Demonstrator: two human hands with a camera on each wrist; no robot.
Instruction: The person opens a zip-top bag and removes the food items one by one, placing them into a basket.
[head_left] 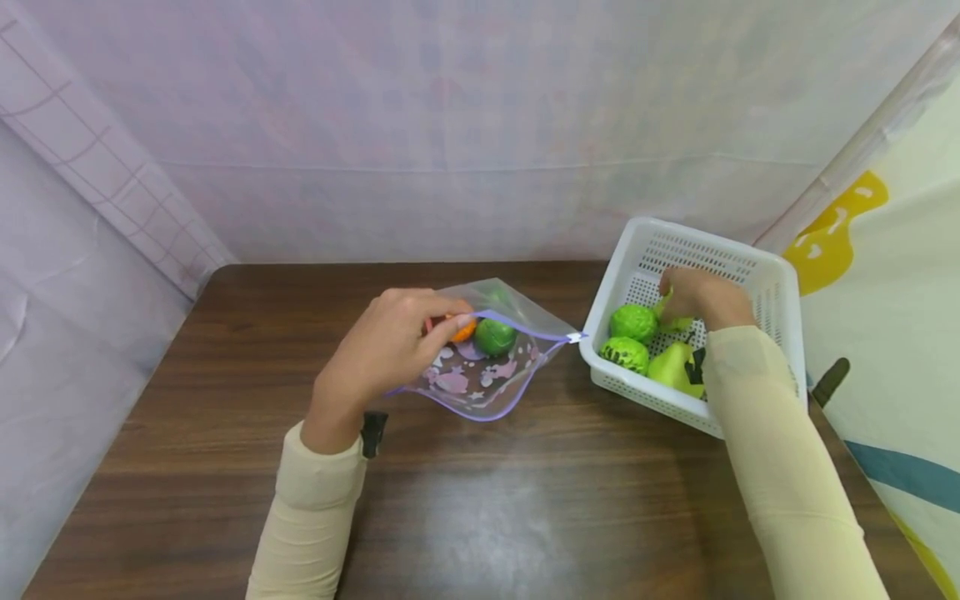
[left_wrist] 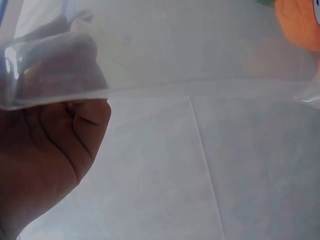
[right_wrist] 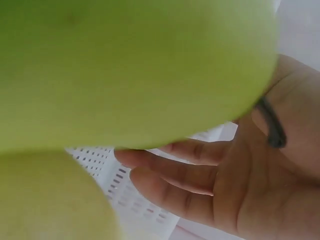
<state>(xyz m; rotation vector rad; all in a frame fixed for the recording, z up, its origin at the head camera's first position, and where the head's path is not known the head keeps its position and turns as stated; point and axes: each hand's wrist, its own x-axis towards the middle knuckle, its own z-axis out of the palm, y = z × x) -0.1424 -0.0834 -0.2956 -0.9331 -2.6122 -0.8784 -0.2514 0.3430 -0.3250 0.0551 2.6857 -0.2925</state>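
Observation:
My left hand (head_left: 386, 350) pinches the edge of a clear zip bag (head_left: 453, 379) with a purple rim and pink prints. Inside that bag lie an orange ball-like item (head_left: 463, 330) and a dark green round item (head_left: 495, 337). In the left wrist view the clear plastic covers part of the left fingers. Down in a white basket (head_left: 780, 292) is my right hand (head_left: 705, 296), beside a thin yellow-green item (head_left: 666, 305). In the right wrist view, a green fruit with a dark stem (right_wrist: 271, 124) hides the thumb; the visible fingers (right_wrist: 172, 195) are loosely extended.
Two bright green round items (head_left: 633, 323) and a green pear (head_left: 675, 369) lie in the basket at the right. A white slider (head_left: 576, 337) sits at the bag's right corner, against the basket. The brown wooden table (head_left: 480, 508) meets pale cloth walls.

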